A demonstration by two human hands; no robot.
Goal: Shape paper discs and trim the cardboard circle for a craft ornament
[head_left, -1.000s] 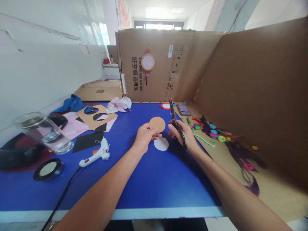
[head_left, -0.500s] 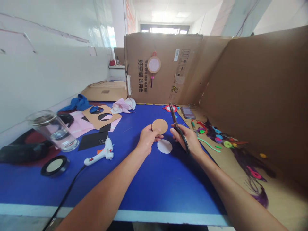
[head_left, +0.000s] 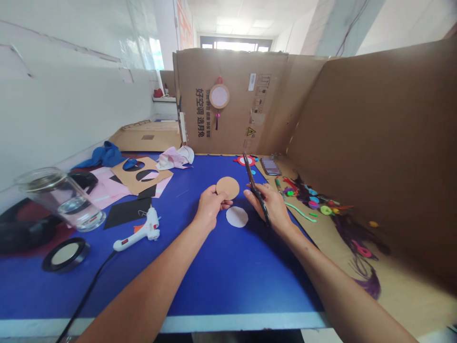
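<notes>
Between thumb and fingers, my left hand [head_left: 210,205] grips a round brown cardboard disc [head_left: 227,187] by its lower left edge. Black scissors [head_left: 254,186] are in my right hand [head_left: 273,206], their blades together and pointing up and away from me. A small gap separates the scissors from the disc. Just below the two hands, a white paper circle [head_left: 237,217] lies flat on the blue table [head_left: 214,276]. Some of my right fingers are hidden behind the scissors and the hand.
At left are a white glue gun [head_left: 141,232], a tilted glass jar [head_left: 71,202], a tape roll [head_left: 66,254] and cardboard with round holes [head_left: 123,178]. Colourful trimmings [head_left: 326,209] line the right. A tall cardboard panel [head_left: 235,114] stands behind, with a round ornament [head_left: 219,96] on it.
The whole view has shifted slightly, so everything sits further left in the picture. Both hands keep their grips, and the disc and scissors hold nearly the same position relative to each other.
</notes>
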